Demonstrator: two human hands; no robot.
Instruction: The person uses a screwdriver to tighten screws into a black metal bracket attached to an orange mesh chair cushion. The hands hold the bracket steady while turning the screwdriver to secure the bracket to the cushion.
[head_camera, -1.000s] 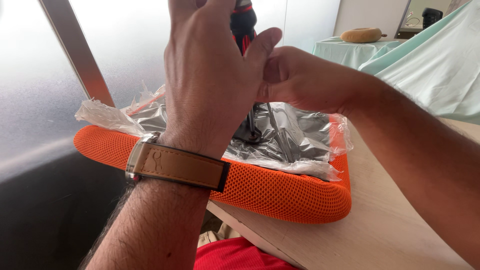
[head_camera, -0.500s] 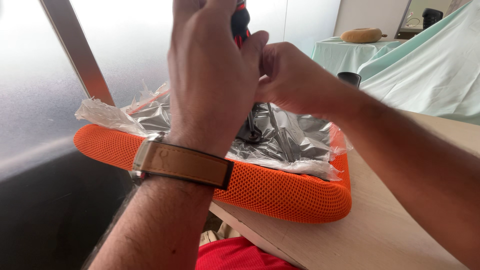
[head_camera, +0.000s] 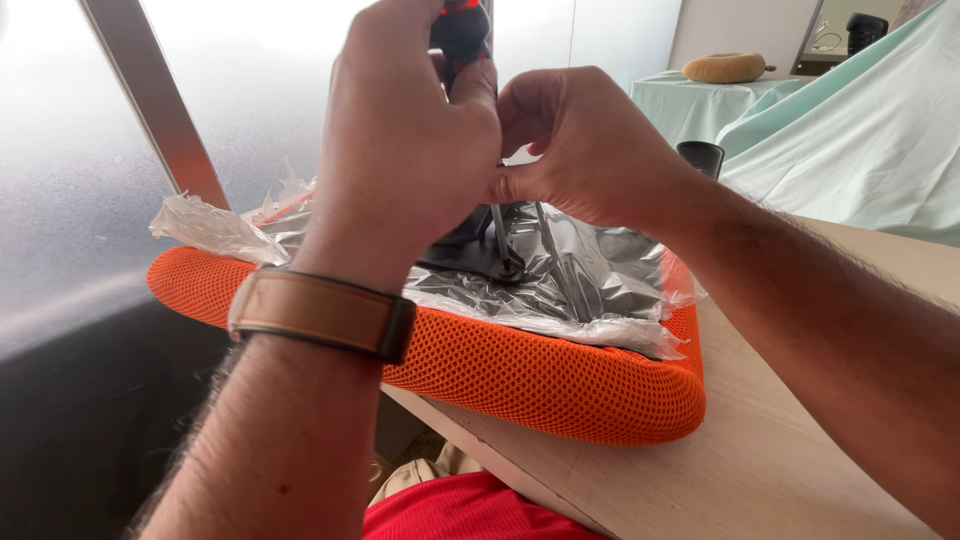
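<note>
Left hand (head_camera: 415, 150) closed round black-and-red screwdriver handle (head_camera: 460, 35), shifted slightly higher than half-second ago. Right hand (head_camera: 575, 140) pinches steel shaft (head_camera: 497, 225). Tip on black bracket (head_camera: 490, 255), orange mesh seat cushion (head_camera: 540, 370) at wooden table's (head_camera: 780, 470) left edge. Driving continues.

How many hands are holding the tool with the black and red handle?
2. The left hand wraps around the handle from the front. The right hand pinches the thin metal shaft just below it, above the orange cushion. No other hands show.
</note>
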